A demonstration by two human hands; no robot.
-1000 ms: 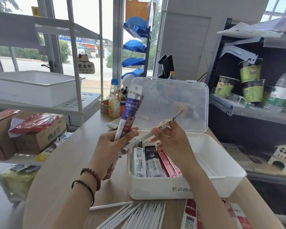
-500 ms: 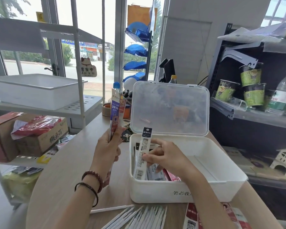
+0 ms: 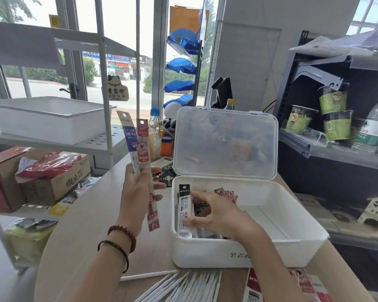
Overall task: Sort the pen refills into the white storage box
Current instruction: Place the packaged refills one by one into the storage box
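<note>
Wooden counter (image 3: 92,225): pale and smooth, so flat packets lying on it are hard to lift from above and are better slid to an edge.
Blue-and-white and red-and-white refill packets (image 3: 138,140): a small fan of long, thin plastic sleeves held upright, left of the box and above the counter. They look very light, glossy and bendy.
Left hand (image 3: 138,192): its grip is clamped on the fan's lower half, thumb across the front. One red sleeve hangs lower than the rest and looks likely to slip out first.
Black-and-white refill packet (image 3: 183,205): stands nearly upright against the box's left wall, its foot down among the packets already inside.
Loose white refill tubes (image 3: 183,286): spread on the near counter in front of the box. They are slim and round and probably roll, so a pinch at mid-length suits them best.
Right hand (image 3: 218,216): reaches into the box; thumb and fingertips seem closed on the black-and-white packet's lower half.
Red packets in the box (image 3: 226,194): lean upright in a row just right of that hand.
White plastic storage box (image 3: 292,243): open, with its clear hinged lid (image 3: 227,142) standing up at the far side. The right half is bare, so floppy sleeves there may topple unless they are leant against a wall.
Red-and-white packs at near right (image 3: 301,282): lie flat on the counter, not yet sorted.
</note>
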